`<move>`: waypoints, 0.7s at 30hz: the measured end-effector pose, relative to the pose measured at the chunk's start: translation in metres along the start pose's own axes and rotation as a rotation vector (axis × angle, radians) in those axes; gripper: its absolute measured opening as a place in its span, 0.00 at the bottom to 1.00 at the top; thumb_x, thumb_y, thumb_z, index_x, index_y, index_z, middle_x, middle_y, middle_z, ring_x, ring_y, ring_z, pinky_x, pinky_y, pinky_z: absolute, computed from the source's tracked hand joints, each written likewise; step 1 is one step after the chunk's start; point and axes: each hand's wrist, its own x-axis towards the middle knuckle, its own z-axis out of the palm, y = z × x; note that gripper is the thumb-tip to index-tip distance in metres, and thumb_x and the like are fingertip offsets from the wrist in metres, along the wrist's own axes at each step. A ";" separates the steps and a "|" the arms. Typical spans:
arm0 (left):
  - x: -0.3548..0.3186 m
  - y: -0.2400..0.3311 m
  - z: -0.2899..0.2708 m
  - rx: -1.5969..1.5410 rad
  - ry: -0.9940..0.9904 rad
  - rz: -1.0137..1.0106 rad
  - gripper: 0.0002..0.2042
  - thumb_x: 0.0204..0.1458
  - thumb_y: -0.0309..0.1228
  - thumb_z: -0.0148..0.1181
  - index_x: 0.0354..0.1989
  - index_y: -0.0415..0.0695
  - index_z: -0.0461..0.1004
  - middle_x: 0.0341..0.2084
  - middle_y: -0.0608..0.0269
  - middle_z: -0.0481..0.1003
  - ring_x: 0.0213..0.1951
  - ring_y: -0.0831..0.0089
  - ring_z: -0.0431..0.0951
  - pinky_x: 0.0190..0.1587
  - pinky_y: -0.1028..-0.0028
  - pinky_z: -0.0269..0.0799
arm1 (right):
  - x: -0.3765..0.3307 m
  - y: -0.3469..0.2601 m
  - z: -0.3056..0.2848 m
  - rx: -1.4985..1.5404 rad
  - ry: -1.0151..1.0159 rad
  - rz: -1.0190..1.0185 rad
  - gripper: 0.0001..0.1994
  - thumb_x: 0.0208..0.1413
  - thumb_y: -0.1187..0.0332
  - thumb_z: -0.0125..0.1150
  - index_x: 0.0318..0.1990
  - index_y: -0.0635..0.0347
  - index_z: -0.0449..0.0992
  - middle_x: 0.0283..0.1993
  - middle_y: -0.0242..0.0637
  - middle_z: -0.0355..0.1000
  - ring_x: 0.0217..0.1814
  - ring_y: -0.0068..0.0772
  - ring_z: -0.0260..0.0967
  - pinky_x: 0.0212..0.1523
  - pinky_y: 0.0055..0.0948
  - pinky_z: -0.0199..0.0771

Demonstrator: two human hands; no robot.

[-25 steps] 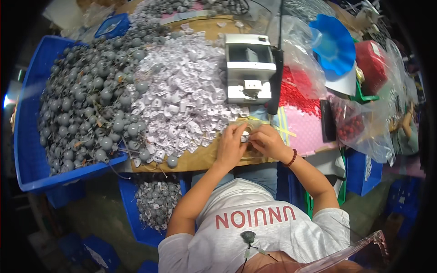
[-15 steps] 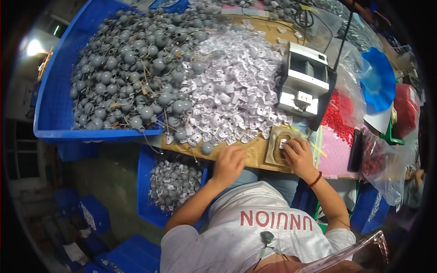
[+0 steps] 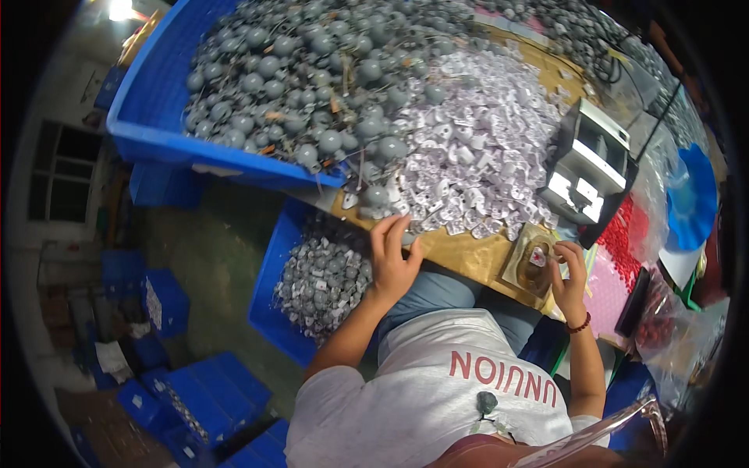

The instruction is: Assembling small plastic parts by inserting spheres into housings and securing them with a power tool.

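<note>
My left hand is at the table's front edge. Its thumb stands apart from the fingers, and the fingertips touch or nearly touch the small parts there. A grey ball-shaped part lies just beyond it, at the rim of a heap of small white plastic pieces. My right hand is beside a flat fixture with an oval recess. A white piece sits in that recess. The right fingers are bent but apart from the thumb, with nothing visible between them.
A big blue crate at the far left overflows with grey balls with wires. Below the table edge, a blue bin holds mixed parts. A white-and-black device stands behind the fixture. Red small parts and a blue scalloped dish are farther right.
The view has swung, shifting the scene rightward in the picture. My right hand has drawn back from the fixture, uncovering the white piece. My left hand has reached to the heap's edge, fingers spreading.
</note>
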 end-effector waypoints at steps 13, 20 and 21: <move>0.028 0.114 0.034 -1.069 -0.421 0.052 0.20 0.45 0.14 0.56 0.48 0.45 0.76 0.52 0.53 0.68 0.51 0.61 0.72 0.53 0.65 0.73 | 0.074 -0.087 0.012 0.073 -0.139 -0.352 0.25 0.55 0.71 0.66 0.60 0.65 0.71 0.60 0.53 0.72 0.66 0.59 0.68 0.68 0.48 0.64; 0.032 0.127 0.044 -1.477 -0.657 0.045 0.09 0.57 0.26 0.53 0.41 0.42 0.79 0.49 0.56 0.69 0.51 0.65 0.72 0.54 0.69 0.69 | 0.048 -0.070 -0.018 0.218 -0.385 -0.096 0.21 0.46 0.67 0.73 0.48 0.64 0.76 0.50 0.47 0.73 0.54 0.50 0.72 0.56 0.42 0.70; 0.030 0.125 0.046 -1.434 -0.641 0.058 0.08 0.58 0.27 0.54 0.41 0.42 0.80 0.48 0.57 0.70 0.50 0.65 0.72 0.54 0.69 0.69 | 0.048 -0.072 -0.018 0.184 -0.371 -0.125 0.21 0.46 0.67 0.74 0.47 0.64 0.75 0.49 0.46 0.72 0.54 0.48 0.71 0.54 0.40 0.70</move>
